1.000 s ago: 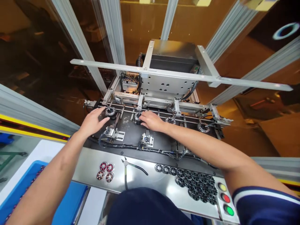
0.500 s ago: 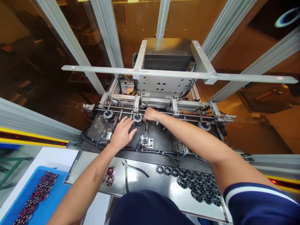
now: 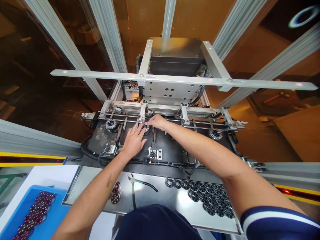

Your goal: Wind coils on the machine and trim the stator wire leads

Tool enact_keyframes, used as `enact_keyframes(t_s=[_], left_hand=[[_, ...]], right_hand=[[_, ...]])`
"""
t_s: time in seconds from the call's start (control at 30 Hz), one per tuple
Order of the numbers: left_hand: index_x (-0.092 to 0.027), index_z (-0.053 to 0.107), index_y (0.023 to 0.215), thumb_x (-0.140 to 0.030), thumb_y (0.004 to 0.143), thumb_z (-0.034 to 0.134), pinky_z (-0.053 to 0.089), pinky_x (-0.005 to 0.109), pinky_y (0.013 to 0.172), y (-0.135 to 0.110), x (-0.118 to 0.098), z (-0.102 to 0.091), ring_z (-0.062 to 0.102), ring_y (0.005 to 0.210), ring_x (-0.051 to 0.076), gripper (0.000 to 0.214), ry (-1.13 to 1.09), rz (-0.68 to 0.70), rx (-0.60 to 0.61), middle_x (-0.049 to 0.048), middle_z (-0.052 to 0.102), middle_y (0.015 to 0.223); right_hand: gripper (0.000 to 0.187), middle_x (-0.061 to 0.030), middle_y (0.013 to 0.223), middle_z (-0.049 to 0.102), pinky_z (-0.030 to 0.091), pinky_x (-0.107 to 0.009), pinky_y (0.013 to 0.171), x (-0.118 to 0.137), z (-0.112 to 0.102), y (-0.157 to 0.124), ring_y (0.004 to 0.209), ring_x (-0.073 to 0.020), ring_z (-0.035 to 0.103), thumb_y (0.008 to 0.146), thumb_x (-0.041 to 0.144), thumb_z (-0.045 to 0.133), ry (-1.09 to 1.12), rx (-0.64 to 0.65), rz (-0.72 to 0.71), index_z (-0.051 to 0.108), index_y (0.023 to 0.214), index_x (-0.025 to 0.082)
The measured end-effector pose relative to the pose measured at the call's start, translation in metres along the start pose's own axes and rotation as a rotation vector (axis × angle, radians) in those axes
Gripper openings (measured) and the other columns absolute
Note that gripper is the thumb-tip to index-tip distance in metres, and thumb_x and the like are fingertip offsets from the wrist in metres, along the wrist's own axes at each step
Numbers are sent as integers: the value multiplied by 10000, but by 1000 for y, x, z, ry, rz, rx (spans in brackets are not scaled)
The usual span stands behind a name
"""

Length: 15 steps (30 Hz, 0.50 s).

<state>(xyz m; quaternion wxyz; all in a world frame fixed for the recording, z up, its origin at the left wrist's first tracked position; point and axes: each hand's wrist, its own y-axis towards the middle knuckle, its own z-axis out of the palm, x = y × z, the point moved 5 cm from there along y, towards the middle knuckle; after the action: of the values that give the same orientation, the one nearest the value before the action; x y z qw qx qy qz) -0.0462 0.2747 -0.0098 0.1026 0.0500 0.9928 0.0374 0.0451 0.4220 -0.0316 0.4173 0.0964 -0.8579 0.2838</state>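
A round black-and-silver part [image 3: 146,129] sits on a station of the dark machine bed [image 3: 172,143], partly covered by my fingers. My left hand [image 3: 134,140] lies palm down with fingers outstretched and thumb apart, its fingertips resting on the part's left side. From the right, my right hand [image 3: 158,122] reaches over the part's top edge. Its thumb and fingers are pinched together at the part's centre, just below a metal clamp arm [image 3: 143,111]; whatever they grip is too small to make out.
Similar round parts sit at the left station [image 3: 111,124] and right station [image 3: 215,134]. On the front metal ledge [image 3: 150,203] lie cutting pliers [image 3: 133,181], two red-marked discs [image 3: 115,198] and several black discs [image 3: 210,196]. A blue tray [image 3: 53,208] holds several discs. A metal bar [image 3: 175,79] crosses above.
My right hand has moved from beside the round part to over its centre. My left fingertips have come further onto the part. The whole view has shifted slightly.
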Motion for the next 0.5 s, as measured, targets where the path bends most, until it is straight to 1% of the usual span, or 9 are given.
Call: enact_keyframes(t_s=[0.17,0.33,0.43,0.5], left_hand=[[-118,522,1420,-243,905,570,369,548,1153,1,-3,0,374,1470,374,531,35,5,35,187,436,1575],[-113,515,1425,-233,887,570,359,543,1164,0,-4,0,390,1465,359,555,82,8,52,188,443,1570],[-108,508,1430,-229,873,575,362,557,1159,-1,-4,0,390,1463,371,574,109,17,49,194,442,1569],[-127,501,1439,-224,861,582,362,582,1152,-1,-3,-1,386,1464,384,591,119,27,44,193,454,1562]], right_hand=[[298,-76,1181,659,591,-409,852,-1,9,-2,1003,-215,671,963,340,639,-37,88,45,626,1191,149],[294,-73,1160,664,596,-396,830,7,11,-2,977,-207,675,966,344,635,-115,122,-8,626,1185,147],[255,-63,1108,683,588,-394,833,22,6,-19,955,-201,679,963,348,639,-184,94,-102,653,1110,141],[207,-42,1018,712,561,-368,858,32,-7,-43,938,-190,683,917,335,700,-219,72,-206,690,997,145]])
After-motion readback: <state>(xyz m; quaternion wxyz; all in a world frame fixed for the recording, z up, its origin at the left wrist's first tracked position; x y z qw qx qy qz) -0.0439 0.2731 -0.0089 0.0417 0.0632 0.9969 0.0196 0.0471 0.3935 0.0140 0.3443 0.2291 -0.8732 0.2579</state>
